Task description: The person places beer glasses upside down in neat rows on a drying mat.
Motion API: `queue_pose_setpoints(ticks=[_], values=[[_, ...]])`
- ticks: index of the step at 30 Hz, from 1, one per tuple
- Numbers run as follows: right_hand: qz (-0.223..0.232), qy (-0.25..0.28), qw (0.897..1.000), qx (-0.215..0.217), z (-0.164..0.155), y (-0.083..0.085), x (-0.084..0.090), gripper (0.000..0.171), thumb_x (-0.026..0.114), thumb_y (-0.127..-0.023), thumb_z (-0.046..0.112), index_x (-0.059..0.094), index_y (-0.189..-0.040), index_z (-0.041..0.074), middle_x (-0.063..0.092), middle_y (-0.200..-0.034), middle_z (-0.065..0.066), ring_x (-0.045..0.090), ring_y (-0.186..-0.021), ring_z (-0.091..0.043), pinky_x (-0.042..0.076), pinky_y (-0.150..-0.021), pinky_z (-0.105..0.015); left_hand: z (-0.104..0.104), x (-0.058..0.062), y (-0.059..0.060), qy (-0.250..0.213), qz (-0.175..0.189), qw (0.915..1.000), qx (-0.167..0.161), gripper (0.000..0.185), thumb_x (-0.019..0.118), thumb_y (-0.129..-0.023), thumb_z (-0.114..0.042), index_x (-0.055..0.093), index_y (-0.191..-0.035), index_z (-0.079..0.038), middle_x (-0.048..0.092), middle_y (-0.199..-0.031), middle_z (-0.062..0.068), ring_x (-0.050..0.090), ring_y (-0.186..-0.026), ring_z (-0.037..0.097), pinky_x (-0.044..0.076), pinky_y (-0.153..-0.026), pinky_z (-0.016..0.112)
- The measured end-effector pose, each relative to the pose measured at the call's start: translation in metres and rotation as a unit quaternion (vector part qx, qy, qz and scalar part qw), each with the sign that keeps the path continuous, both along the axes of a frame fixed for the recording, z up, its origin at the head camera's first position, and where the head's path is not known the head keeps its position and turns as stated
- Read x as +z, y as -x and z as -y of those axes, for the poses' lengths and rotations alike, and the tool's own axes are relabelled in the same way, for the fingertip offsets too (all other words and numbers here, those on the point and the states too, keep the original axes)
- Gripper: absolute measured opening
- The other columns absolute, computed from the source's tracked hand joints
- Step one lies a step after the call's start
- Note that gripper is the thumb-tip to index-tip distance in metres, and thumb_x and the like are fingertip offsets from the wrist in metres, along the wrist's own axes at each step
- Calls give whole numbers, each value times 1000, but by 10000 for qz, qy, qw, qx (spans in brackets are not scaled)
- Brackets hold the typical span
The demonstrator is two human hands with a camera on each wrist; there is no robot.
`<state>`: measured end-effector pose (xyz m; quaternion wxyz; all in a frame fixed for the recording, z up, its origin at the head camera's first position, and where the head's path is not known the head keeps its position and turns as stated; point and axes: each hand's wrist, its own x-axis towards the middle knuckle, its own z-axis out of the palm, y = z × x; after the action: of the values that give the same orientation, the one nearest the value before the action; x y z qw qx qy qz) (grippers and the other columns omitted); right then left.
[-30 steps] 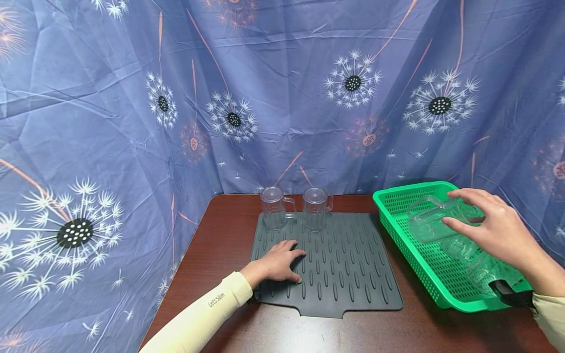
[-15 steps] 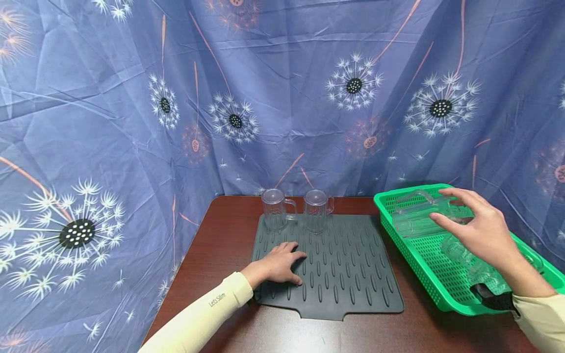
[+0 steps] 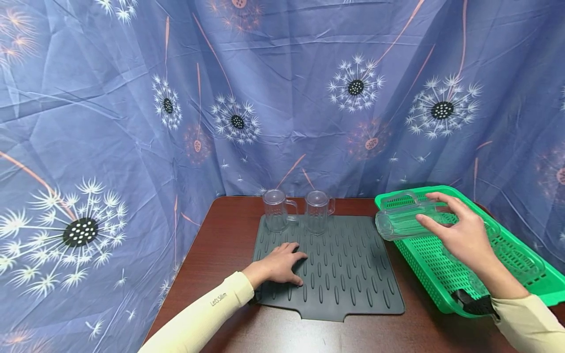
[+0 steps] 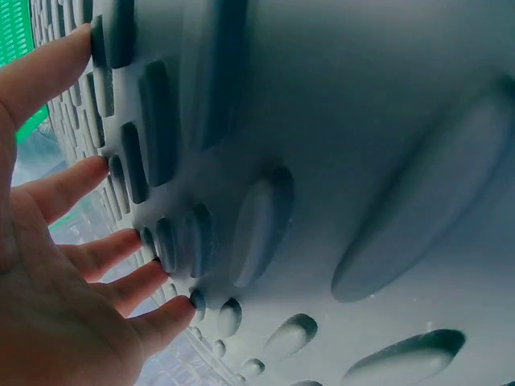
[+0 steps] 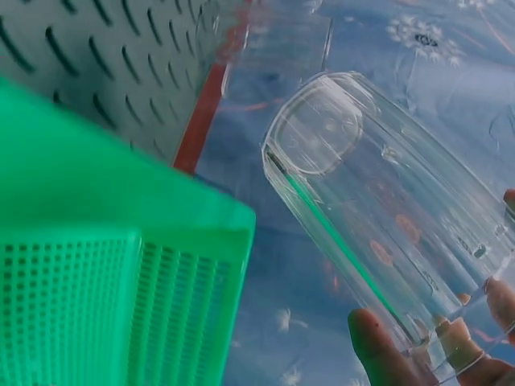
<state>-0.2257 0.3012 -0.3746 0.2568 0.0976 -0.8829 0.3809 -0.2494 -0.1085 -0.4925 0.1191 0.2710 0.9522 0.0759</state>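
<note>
My right hand (image 3: 459,233) grips a clear plastic mug (image 3: 399,221) lying on its side in the air, over the left rim of the green basket (image 3: 441,284). The right wrist view shows that mug (image 5: 386,233) from below, fingertips (image 5: 386,346) curled round it. My left hand (image 3: 282,264) lies flat with spread fingers on the grey ribbed mat (image 3: 348,274); in the left wrist view the fingers (image 4: 80,257) press on the mat (image 4: 338,161). Two clear mugs (image 3: 275,210) (image 3: 318,211) stand upside down at the mat's far edge.
More clear mugs (image 3: 507,245) lie inside the green basket at the right. The brown table (image 3: 220,245) ends near the blue dandelion-print cloth (image 3: 132,122) that hangs behind and to the left.
My right hand has lifted the clear mug out of the basket and carried it leftward to the basket's left rim. The left hand has stayed on the mat.
</note>
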Motion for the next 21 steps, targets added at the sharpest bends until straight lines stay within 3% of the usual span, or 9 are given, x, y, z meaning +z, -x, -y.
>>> queue_pose_setpoints(ticks=[12,16,21], values=[[746,394,9964,-69,20,-2,-11,53,75,-91,37,58,-140,27,51,-127,27,50,-104,11,46,-64,-18,-1,-1,1,-37,0,10000,38,73,79,-83,-52,53,-146,-27,35,-160,10,32,-148,29,31,-118,49],[827,601,9947,-54,29,-2,-17,52,74,-92,39,58,-139,26,54,-126,25,53,-104,7,46,-68,-16,-1,-1,1,-75,3,10000,50,73,79,-82,-52,54,-146,-27,36,-160,10,32,-148,29,31,-118,50],[894,902,9919,55,42,-1,-25,51,73,-93,37,58,-139,23,58,-130,11,54,-104,4,50,-68,-16,0,-1,2,-133,57,9999,45,70,76,-84,-54,55,-145,-26,36,-160,11,33,-148,29,31,-118,49]])
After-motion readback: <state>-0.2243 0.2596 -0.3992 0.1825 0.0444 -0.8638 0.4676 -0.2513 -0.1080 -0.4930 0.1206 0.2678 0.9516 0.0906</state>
